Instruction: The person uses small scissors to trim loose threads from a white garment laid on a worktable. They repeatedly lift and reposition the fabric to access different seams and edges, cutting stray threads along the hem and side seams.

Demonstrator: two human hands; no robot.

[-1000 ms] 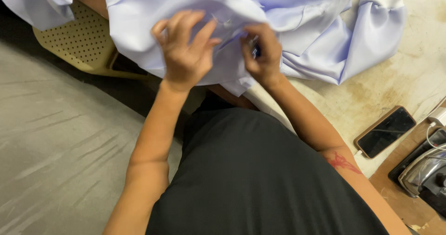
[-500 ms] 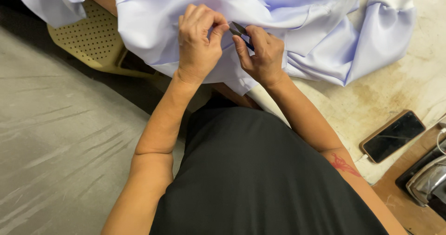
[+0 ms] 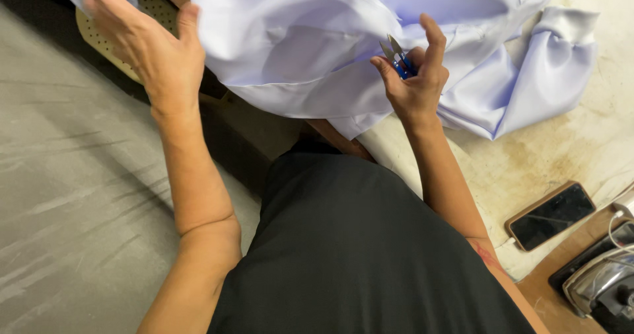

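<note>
Since half a second ago the left hand (image 3: 142,46) has swung off to the upper left, fingers spread and empty, while the right hand (image 3: 413,76) pinches blue thread snips (image 3: 398,60) over the lilac garment (image 3: 317,37), a soft, light, slippery cloth best gathered by a seamed edge.

Stained cream work table (image 3: 555,155) carries pale lilac garment (image 3: 317,37), dark phone (image 3: 551,215), iron (image 3: 604,288) at right edge.

One screen shows: a phone (image 3: 551,216) lies face up on the counter (image 3: 568,155) at the near right. It is a rounded rectangle, its dark screen unlit, edged by a tan-orange case. No packages, labels or signs appear.
</note>
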